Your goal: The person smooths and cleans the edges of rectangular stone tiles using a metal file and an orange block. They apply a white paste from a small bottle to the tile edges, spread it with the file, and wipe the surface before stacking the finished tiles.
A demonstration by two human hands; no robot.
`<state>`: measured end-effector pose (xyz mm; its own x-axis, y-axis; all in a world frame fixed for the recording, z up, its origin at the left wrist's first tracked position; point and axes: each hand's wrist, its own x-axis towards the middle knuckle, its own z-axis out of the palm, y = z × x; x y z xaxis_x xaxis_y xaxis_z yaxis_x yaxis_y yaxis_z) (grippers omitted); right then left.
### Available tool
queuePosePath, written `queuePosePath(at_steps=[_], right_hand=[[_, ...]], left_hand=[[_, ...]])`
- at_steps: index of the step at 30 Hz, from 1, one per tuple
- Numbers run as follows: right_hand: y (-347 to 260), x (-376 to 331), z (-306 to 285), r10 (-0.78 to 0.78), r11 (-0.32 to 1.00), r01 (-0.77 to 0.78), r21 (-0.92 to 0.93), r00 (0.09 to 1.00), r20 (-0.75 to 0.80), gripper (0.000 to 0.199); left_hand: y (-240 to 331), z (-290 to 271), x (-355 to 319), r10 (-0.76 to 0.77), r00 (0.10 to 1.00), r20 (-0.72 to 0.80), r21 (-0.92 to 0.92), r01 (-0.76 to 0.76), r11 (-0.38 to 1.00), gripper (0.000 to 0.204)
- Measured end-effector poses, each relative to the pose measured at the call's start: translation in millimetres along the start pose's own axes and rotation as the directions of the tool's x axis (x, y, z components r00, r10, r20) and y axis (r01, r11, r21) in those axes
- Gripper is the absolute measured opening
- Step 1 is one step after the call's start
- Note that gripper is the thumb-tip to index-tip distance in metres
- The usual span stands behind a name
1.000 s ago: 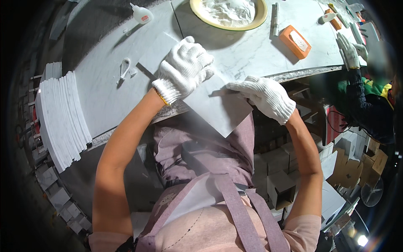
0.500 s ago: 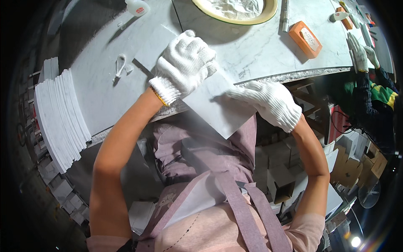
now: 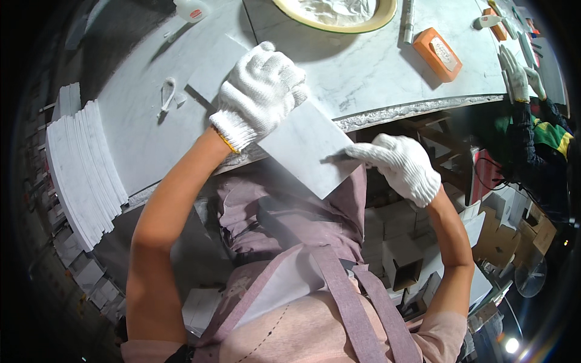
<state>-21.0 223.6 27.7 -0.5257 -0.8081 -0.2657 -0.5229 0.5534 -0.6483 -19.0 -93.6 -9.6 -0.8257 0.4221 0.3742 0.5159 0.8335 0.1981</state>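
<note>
A thin pale grey-white stone-like slab (image 3: 305,145) lies slantwise across the table's front edge, its near corner jutting out over my lap. My left hand (image 3: 260,91), in a white knitted glove, is closed and rests on the slab at the table's edge, gripping it there. Its fingertips are partly hidden. My right hand (image 3: 402,163), gloved the same way, has its forefinger stretched out to the slab's right edge, where the tip casts a shadow. The other right fingers bend partly, and I see nothing held in them.
The marble-patterned table (image 3: 357,72) bears a cream basin (image 3: 387,15) of white material, an orange block (image 3: 437,54), a white bottle (image 3: 192,10) and a looped strip (image 3: 167,95). Stacked white slabs (image 3: 85,172) stand left. Another person's gloved hands (image 3: 517,75) are far right.
My right hand has drawn back rightward from the slab's face to its edge, baring more of its surface. My left hand keeps its hold. The whole view has shifted slightly.
</note>
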Motion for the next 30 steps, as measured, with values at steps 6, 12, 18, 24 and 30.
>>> queuePosePath(at_steps=[6,12,18,24,30], right_hand=[[4.8,16.2,6.8,-0.126,0.991,0.134,0.028,0.972,-0.199,0.052],[12.2,-30.4,9.4,0.026,0.999,-0.026,0.029,0.999,-0.028,0.06],[5.2,-112.7,47.4,0.661,0.301,-0.182,0.936,0.748,-0.067,0.054],[-44.3,-82.3,122.8,0.649,-0.084,0.056,0.995,0.761,0.012,0.029],[-74.4,-28.9,125.3,0.612,0.044,-0.121,0.992,0.788,0.069,0.017]], left_hand=[[-1.1,2.4,1.1,-0.025,1.0,0.016,-0.062,0.026,0.998,0.02],[1.3,-2.5,3.4,-0.005,1.0,-0.003,-0.003,0.005,1.0,0.019],[1.4,-2.4,3.9,0.053,0.999,-0.005,0.011,-0.053,0.999,0.015],[0.1,-3.2,-6.8,0.066,0.998,0.025,0.154,-0.069,0.986,0.02],[-0.7,1.9,-9.6,-0.007,1.0,-0.01,0.099,0.008,0.995,0.028]])
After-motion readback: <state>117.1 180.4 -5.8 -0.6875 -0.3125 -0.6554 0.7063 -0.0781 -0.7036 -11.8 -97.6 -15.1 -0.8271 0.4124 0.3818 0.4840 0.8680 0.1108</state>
